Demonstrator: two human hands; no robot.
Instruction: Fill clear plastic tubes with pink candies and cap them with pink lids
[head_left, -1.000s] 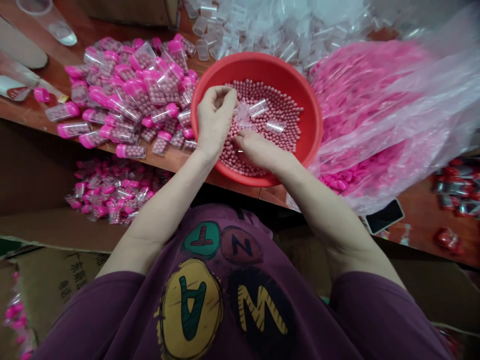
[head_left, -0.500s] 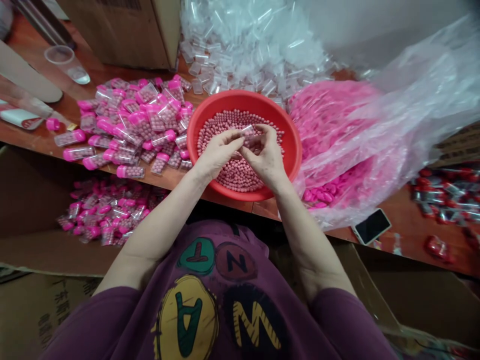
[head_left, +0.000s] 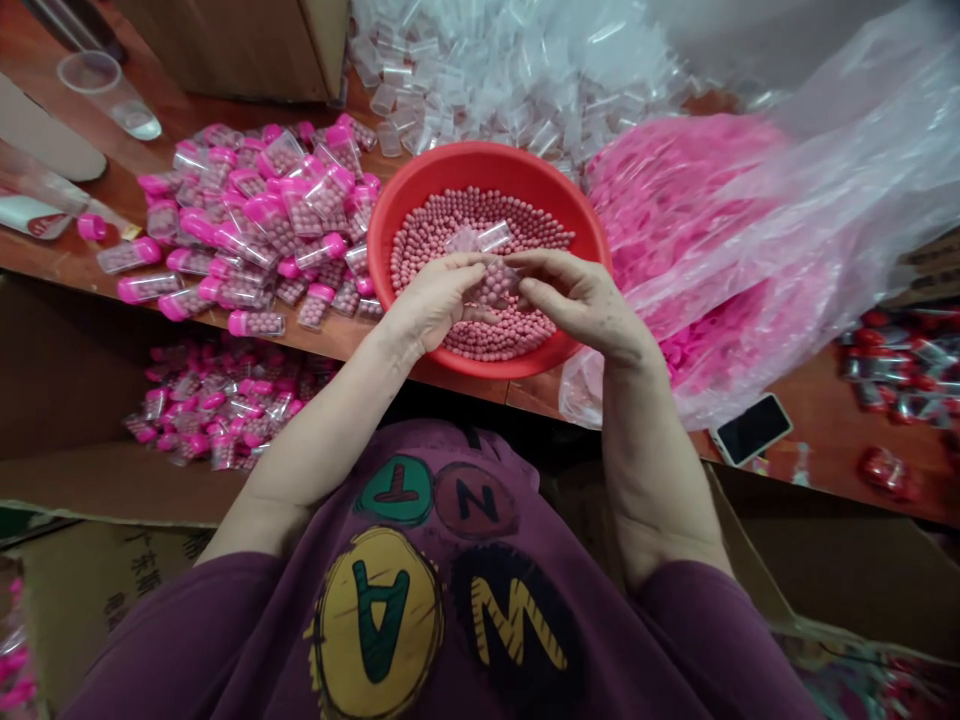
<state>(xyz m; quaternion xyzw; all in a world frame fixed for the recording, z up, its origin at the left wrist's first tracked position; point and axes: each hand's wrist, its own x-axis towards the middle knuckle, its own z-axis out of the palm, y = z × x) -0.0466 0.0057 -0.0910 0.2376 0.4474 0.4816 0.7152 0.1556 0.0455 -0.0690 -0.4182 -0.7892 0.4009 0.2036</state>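
Pink beads [head_left: 450, 215] fill the bottom of a red basin [head_left: 390, 250]. Over them my left hand [head_left: 435, 295] is closed on a small clear bottle [head_left: 495, 283] full of pink beads. My right hand [head_left: 581, 300] has its thumb and forefinger pinched at the bottle's right end; what sits between those fingertips is hidden. Just behind the held bottle, an empty clear bottle [head_left: 493, 236] lies on the beads. To the left is a heap of filled bottles with pink caps [head_left: 277, 210].
Empty clear bottles [head_left: 510, 70] are piled behind the basin. A plastic bag [head_left: 810, 220] of pink caps [head_left: 675, 200] lies to the right, near a phone [head_left: 751, 430]. Below left, a carton [head_left: 60, 400] contains more capped bottles [head_left: 225, 400]. A plastic cup [head_left: 112, 95] stands at far left.
My right hand has shifted right and turned flatter, its fingertips now at the bottle's right end. The bead-filled bottle shows plainly between my hands. The whole view has shifted slightly.
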